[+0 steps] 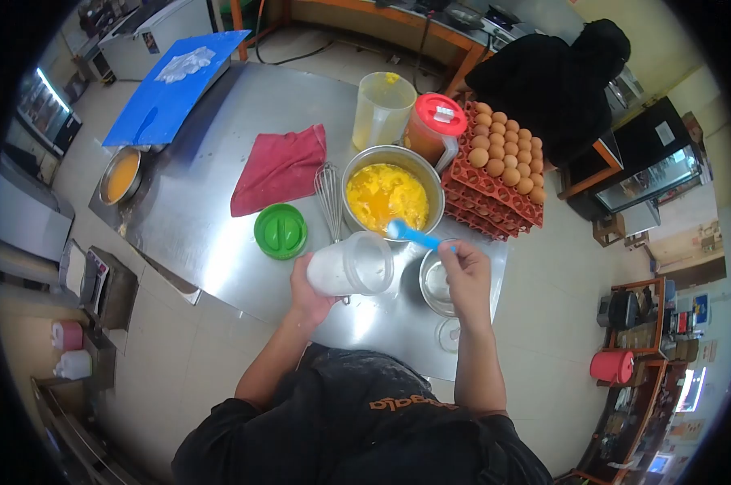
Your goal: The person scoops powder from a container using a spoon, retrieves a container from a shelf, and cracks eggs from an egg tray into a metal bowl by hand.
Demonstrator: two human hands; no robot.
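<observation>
My left hand (307,293) is wrapped round a clear plastic jar (345,267) of white powder, tilted with its mouth to the right. In my right hand (465,271) is a blue spoon (416,235), pinched by its handle; its bowl, with something white in it, is over the near rim of a metal pot (436,184). Yellow egg mixture (386,194) lies in the pot. Left of the pot a whisk (328,194) rests on the steel table (196,178), near a green lid (280,231). A metal bowl (437,283) stands partly behind my right hand.
Stacked egg trays (495,198) stand right of the pot. Behind it are a clear jug (382,109) and a red-lidded jug (434,129). A red cloth (280,168), a blue board (171,89) and an orange-filled bowl (123,178) lie leftward. A person (551,81) is at the back right.
</observation>
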